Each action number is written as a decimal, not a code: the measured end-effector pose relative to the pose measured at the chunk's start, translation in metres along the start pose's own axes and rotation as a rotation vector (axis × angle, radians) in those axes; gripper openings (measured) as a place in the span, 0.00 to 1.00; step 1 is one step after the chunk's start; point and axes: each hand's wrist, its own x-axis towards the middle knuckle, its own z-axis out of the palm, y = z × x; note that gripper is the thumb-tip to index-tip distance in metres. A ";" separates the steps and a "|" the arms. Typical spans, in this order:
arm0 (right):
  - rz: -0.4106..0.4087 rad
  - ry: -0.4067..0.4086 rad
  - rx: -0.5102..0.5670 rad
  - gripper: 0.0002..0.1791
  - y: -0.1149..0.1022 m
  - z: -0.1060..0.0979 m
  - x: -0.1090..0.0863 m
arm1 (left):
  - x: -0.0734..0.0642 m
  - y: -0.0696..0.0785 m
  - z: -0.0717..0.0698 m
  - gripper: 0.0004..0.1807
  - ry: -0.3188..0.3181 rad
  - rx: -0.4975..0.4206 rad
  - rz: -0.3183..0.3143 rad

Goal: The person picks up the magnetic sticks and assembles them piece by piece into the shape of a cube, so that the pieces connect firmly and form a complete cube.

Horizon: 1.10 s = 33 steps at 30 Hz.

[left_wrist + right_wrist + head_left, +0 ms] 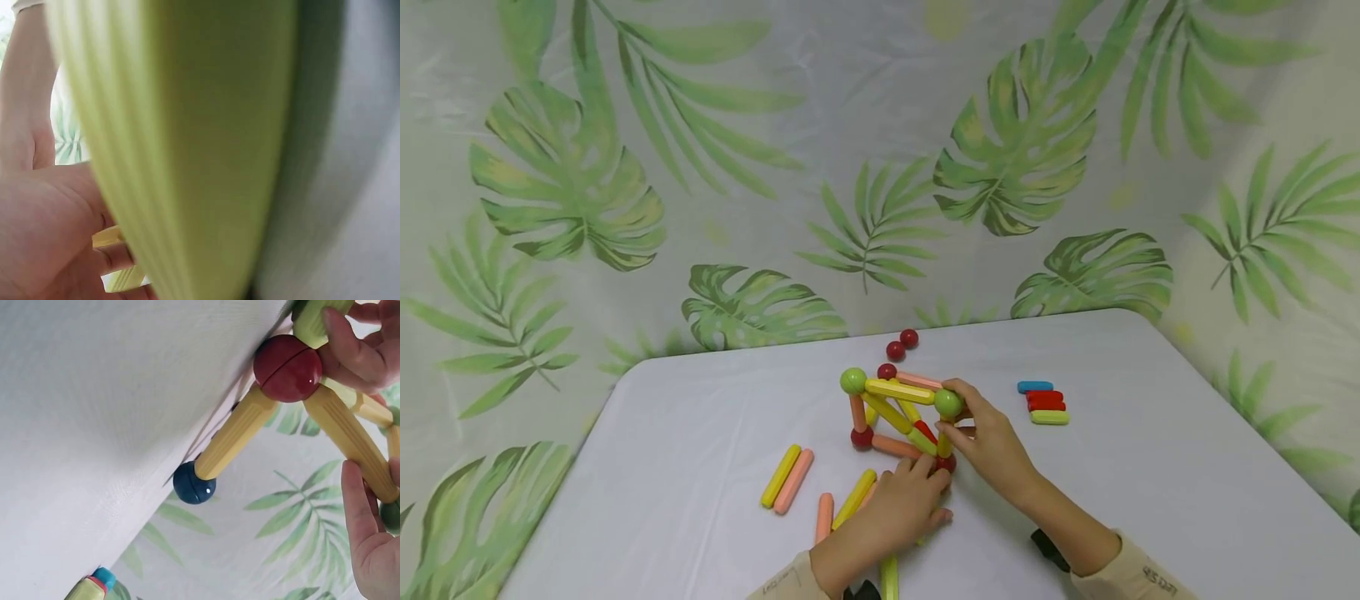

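Observation:
A frame of magnetic sticks and balls stands on the white table. My right hand point(996, 446) pinches an upright yellow stick point(350, 440), just below a green ball point(947, 403) at the frame's right corner. That stick's lower end meets a red ball point(287, 369). My left hand point(895, 504) is low at this red ball, thumb and fingers pinching a light green stick point(320, 324) against it. From the same ball another yellow stick point(237, 434) runs to a blue ball point(195, 482). In the left wrist view a blurred yellow-green stick point(181, 150) covers much of the hand.
A yellow stick point(781, 475) and a pink stick point(793, 482) lie left of the frame. More sticks lie by my left forearm, including a yellow one point(853, 498). Two loose red balls point(896, 351) sit behind. Blue, red and light green sticks point(1049, 417) are grouped at right.

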 end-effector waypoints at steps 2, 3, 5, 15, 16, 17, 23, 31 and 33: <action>-0.002 0.002 -0.003 0.33 0.000 0.000 0.000 | 0.000 -0.001 0.000 0.16 0.003 -0.005 -0.011; 0.000 0.003 -0.004 0.34 -0.001 0.000 0.000 | 0.000 -0.002 0.000 0.16 0.003 -0.012 -0.016; 0.006 0.004 -0.010 0.34 -0.001 0.000 0.000 | -0.001 -0.003 0.000 0.18 0.003 -0.030 -0.022; -0.019 -0.002 -0.021 0.33 0.000 0.000 0.000 | -0.003 -0.004 -0.001 0.25 -0.080 -0.044 -0.048; -0.021 -0.001 -0.021 0.33 0.000 0.000 0.000 | -0.004 -0.005 -0.001 0.24 -0.099 -0.047 -0.046; -0.020 -0.001 -0.020 0.33 0.000 0.001 0.000 | -0.005 -0.007 -0.001 0.22 -0.112 -0.059 -0.040; -0.012 -0.010 -0.012 0.33 -0.001 0.001 -0.001 | -0.013 -0.019 -0.007 0.19 -0.082 -0.158 -0.042; -0.018 -0.043 -0.003 0.36 0.001 0.000 -0.001 | -0.008 -0.035 -0.010 0.28 0.040 -0.147 -0.165; -0.014 -0.066 0.012 0.36 0.001 0.000 -0.001 | -0.004 -0.039 -0.010 0.25 0.030 -0.138 -0.168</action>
